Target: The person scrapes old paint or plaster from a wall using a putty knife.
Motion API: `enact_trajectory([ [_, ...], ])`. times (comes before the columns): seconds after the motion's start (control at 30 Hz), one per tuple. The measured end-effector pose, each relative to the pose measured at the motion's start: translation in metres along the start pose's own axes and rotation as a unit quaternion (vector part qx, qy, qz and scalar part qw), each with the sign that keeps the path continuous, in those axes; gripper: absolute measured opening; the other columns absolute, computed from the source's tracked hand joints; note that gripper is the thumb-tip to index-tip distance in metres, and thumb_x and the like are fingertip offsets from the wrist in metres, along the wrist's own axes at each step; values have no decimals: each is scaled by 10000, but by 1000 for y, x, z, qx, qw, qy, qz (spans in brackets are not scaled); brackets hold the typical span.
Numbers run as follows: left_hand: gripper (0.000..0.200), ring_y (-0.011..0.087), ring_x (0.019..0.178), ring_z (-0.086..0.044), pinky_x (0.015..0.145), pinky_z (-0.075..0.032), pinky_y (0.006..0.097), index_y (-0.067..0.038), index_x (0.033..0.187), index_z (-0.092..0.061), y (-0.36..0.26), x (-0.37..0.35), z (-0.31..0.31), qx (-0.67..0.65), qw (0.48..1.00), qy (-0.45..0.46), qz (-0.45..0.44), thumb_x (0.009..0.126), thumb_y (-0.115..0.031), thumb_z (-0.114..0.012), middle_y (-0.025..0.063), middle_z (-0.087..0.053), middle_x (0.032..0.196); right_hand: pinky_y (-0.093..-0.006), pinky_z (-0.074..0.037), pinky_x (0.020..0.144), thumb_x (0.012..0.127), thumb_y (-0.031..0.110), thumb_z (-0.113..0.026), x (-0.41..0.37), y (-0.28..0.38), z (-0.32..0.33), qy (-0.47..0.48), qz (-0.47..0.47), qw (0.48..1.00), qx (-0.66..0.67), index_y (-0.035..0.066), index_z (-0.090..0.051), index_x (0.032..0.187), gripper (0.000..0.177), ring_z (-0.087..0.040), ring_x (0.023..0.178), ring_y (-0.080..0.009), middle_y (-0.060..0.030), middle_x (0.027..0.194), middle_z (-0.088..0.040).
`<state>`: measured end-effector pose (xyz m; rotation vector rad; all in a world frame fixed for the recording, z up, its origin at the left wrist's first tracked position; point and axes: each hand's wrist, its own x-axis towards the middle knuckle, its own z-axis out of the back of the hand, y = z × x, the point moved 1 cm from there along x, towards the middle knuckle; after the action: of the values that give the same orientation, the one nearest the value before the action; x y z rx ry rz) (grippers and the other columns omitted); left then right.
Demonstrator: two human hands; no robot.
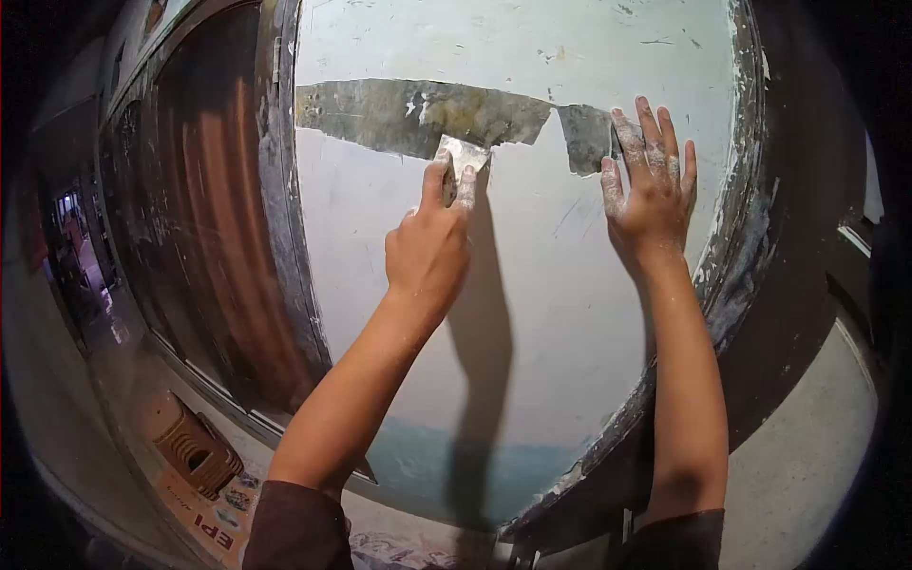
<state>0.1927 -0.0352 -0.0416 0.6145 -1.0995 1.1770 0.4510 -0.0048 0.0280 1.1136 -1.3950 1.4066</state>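
Observation:
My left hand (432,233) grips a flat scraper (465,152), its blade against the wall at the lower edge of a bare grey patch (380,114). Dust whitens the fingertips on it. To the right, my right hand (654,185) lies on the pale wall (541,285) with its fingers spread and dusty, beside a smaller grey patch (587,138). Whether anything lies beneath its palm is hidden. The paint around both patches has ragged edges.
On the left stands a brown door (209,199) in a worn frame. Stacked brown stools (195,446) sit at the lower left, near a printed sheet (204,518). A scuffed dark frame (750,180) borders the wall at right.

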Motion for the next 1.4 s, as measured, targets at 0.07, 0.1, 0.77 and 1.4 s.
enact_trajectory([
  [0.07, 177, 413, 705, -719, 610, -568, 538, -33, 886, -732, 0, -2, 0, -1, 1000, 1, 2, 824, 32, -580, 107, -485, 1548, -526, -113, 1296, 986, 390, -585, -1, 0, 1, 6, -1, 1000, 4, 342, -508, 1539, 560, -256, 1581, -172, 65, 1688, -359],
  [0.1, 172, 415, 706, -718, 611, -567, 541, -32, 871, -730, 0, -1, 0, -3, 1000, -1, 4, 823, 35, -579, 113, -486, 1546, -525, -109, 1298, 987, 395, -581, 0, -1, 1, 8, 0, 1000, 7, 344, -500, 1543, 564, -250, 1583, -171, 66, 1690, -354],
  [0.77, 196, 418, 676, -714, 641, -579, 539, -8, 946, -736, -4, -3, 0, -13, 999, 24, 17, 847, 24, -570, 122, -478, 1550, -508, -138, 1294, 986, 341, -597, -1, 0, 1, 4, 0, 1000, 2, 312, -508, 1544, 566, -291, 1570, -206, 56, 1683, -370],
  [1.4, 217, 428, 726, -719, 650, -575, 541, -31, 946, -744, -9, -5, -2, -15, 1000, 13, 14, 817, 30, -581, 136, -478, 1552, -512, -148, 1298, 989, 388, -607, -2, -1, 0, 1, -6, 1000, 0, 322, -554, 1492, 510, -269, 1571, -163, 76, 1670, -381],
])
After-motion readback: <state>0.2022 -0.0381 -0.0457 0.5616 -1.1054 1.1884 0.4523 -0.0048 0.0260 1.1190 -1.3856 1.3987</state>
